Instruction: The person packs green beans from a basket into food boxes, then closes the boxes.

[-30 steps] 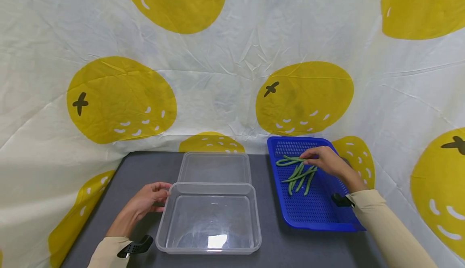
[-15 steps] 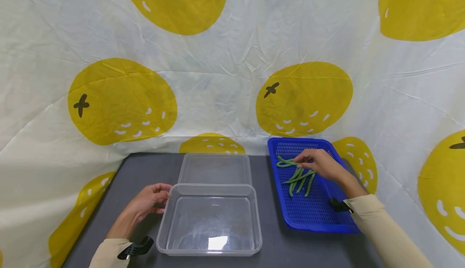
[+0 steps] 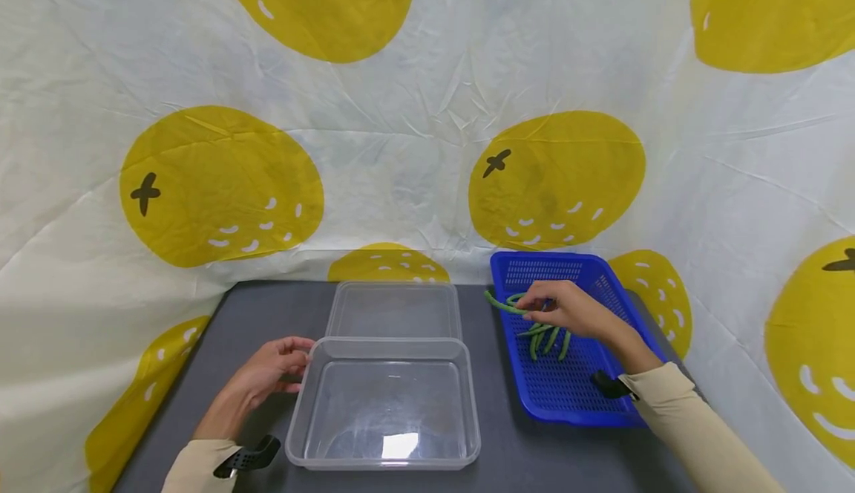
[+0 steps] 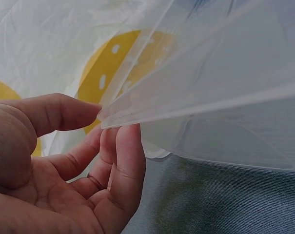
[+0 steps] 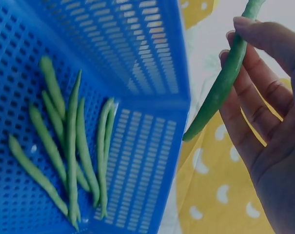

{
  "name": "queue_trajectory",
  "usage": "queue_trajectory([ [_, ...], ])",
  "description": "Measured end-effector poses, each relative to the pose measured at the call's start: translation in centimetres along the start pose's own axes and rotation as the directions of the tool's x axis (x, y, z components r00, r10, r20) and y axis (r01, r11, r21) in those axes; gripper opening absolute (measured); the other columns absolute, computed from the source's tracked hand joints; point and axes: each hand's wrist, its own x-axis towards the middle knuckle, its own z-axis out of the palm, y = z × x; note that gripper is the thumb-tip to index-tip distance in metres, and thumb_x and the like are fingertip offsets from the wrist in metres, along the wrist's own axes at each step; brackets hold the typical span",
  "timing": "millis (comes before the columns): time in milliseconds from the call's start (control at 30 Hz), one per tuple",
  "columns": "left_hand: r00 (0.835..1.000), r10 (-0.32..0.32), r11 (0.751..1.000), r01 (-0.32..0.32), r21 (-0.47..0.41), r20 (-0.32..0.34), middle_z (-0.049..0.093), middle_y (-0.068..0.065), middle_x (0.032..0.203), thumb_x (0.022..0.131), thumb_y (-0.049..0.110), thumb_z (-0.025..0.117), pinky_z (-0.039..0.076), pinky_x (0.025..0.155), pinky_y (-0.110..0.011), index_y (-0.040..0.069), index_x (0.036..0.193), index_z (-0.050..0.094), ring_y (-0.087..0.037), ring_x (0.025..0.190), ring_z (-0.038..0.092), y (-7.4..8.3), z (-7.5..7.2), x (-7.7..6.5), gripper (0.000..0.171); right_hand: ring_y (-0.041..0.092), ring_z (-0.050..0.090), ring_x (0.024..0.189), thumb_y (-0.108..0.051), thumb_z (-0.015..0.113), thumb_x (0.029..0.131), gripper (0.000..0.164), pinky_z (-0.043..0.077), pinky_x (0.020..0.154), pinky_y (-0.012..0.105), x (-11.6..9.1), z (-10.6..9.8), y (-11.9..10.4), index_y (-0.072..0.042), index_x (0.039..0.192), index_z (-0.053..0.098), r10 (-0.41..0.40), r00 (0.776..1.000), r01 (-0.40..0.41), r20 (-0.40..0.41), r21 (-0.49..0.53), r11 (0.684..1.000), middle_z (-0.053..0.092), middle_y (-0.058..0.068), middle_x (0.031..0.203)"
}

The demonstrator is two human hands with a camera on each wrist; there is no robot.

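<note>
Green and slightly curved, a bean (image 5: 225, 83) is pinched between thumb and fingers of the right hand (image 3: 568, 307), above the blue basket (image 3: 581, 396) at the head view's right, where more beans (image 5: 72, 146) lie. Lower left, the left hand (image 3: 267, 367) pinches the clear box (image 3: 344, 404) by its rim on the grey desk (image 3: 508, 448).

left hand (image 3: 269, 367): pinching, curled | right hand (image 3: 568, 307): pinching, farther forward
</note>
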Motion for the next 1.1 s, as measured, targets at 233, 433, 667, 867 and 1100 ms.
queue_trajectory([
  [233, 1.000, 0.007, 1.000, -0.007, 0.001, 0.008, 0.067, -0.016, 0.106, 0.096, 0.013, 0.063, 0.057, 0.071, -0.040, -0.004, 0.134, 0.054, -0.024, 0.088, 0.065, 0.1, -0.1, 0.0, 0.043, 0.013, 0.067, 0.083, -0.012, 0.072, 0.094, 0.019, 0.056, 0.070, 0.028, 0.8, 0.6, -1.5, -0.016, 0.112, 0.075, -0.073, 0.997, 0.071, 0.034, 0.056, 0.996, 0.072, 0.002, 0.102],
  [433, 1.000, 0.006, 1.000, -0.006, 0.005, 0.006, 0.068, -0.015, 0.106, 0.095, 0.014, 0.064, 0.057, 0.071, -0.040, -0.003, 0.134, 0.055, -0.024, 0.089, 0.065, 0.2, -0.1, 0.0, 0.043, 0.012, 0.069, 0.088, -0.013, 0.071, 0.095, 0.019, 0.058, 0.078, 0.032, 1.2, 1.1, -2.4, -0.019, 0.113, 0.074, -0.082, 0.994, 0.075, 0.078, 0.093, 0.993, 0.071, 0.000, 0.105],
  [667, 1.000, 0.012, 1.000, -0.012, 0.002, 0.025, 0.067, -0.015, 0.105, 0.095, 0.014, 0.063, 0.057, 0.071, -0.040, -0.004, 0.134, 0.054, -0.024, 0.089, 0.065, 0.1, -0.1, 0.0, 0.044, 0.011, 0.067, 0.089, -0.010, 0.074, 0.092, 0.021, 0.058, 0.080, 0.035, 1.8, 1.9, -3.4, -0.021, 0.110, 0.075, -0.102, 0.989, 0.088, 0.106, 0.128, 0.988, 0.071, -0.003, 0.102],
  [867, 1.000, 0.011, 1.000, -0.011, 0.002, 0.026, 0.067, -0.017, 0.108, 0.097, 0.014, 0.063, 0.057, 0.072, -0.040, -0.004, 0.134, 0.054, -0.024, 0.089, 0.065, 0.1, -0.1, 0.0, 0.043, 0.011, 0.068, 0.088, -0.011, 0.074, 0.092, 0.020, 0.059, 0.079, 0.035, 2.3, 2.4, -4.3, -0.021, 0.109, 0.075, -0.115, 0.986, 0.095, 0.123, 0.159, 0.983, 0.070, -0.007, 0.101],
  [1100, 1.000, 0.005, 1.000, -0.005, -0.003, 0.026, 0.067, -0.016, 0.108, 0.097, 0.013, 0.062, 0.057, 0.072, -0.040, -0.004, 0.136, 0.053, -0.024, 0.089, 0.065, 0.2, -0.2, 0.1, 0.043, 0.012, 0.066, 0.085, -0.013, 0.075, 0.092, 0.018, 0.058, 0.078, 0.037, 3.2, 3.2, -5.6, -0.016, 0.110, 0.076, -0.131, 0.980, 0.099, 0.148, 0.206, 0.974, 0.070, -0.006, 0.100],
])
